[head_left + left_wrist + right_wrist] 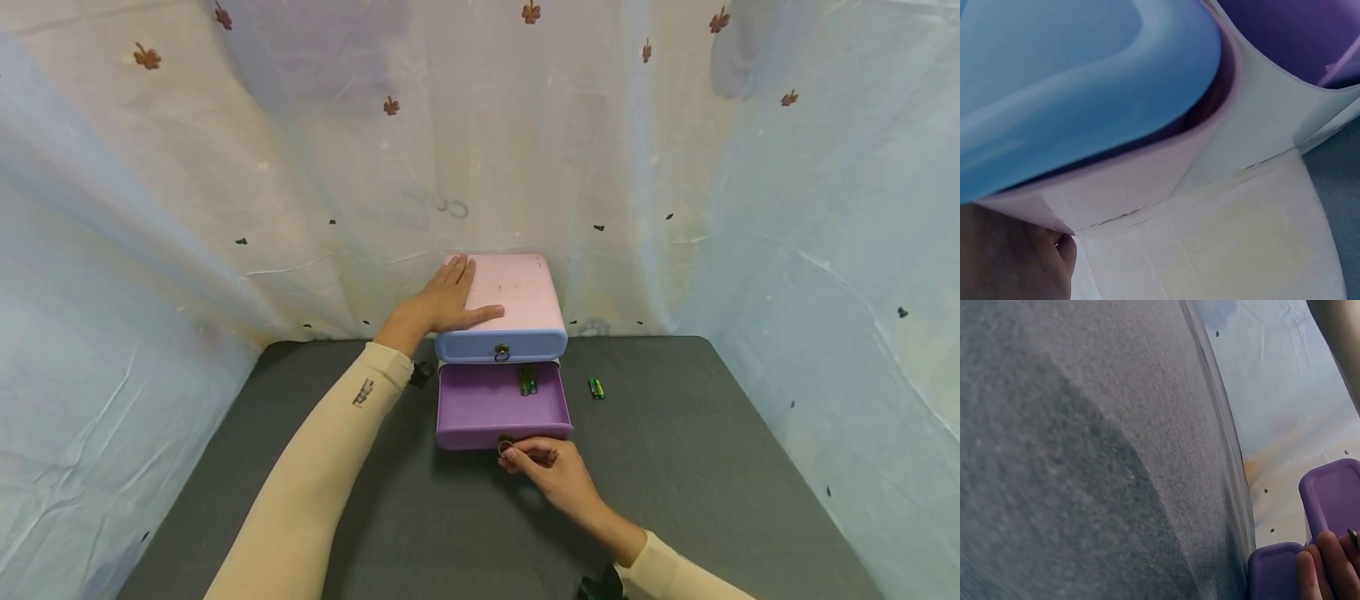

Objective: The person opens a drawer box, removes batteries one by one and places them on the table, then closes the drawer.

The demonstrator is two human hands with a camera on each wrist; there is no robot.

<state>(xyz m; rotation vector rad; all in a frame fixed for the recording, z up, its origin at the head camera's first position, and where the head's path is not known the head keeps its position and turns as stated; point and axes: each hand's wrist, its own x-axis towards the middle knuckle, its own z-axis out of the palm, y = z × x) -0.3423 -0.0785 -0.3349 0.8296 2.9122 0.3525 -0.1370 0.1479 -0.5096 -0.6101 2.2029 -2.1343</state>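
Observation:
A small pink-topped drawer unit point(517, 287) stands at the back of the table. Its blue upper drawer point(465, 346) is closed, with a ring handle on the front. Below it, the purple drawer point(472, 408) is pulled out, and green batteries point(528, 381) lie inside toward the back right. My left hand point(450, 304) rests flat on the unit's pink top, thumb spread to the right. With thumb and fingers, my right hand point(551, 471) pinches the ring pull point(505, 447) on the purple drawer's front; its fingers also show in the right wrist view.
Two green batteries point(596, 389) lie side by side on the dark grey table point(675, 467), right of the unit. A pale patterned curtain point(510, 150) hangs close behind and on both sides. My left sleeve point(322, 475) crosses the table's left part.

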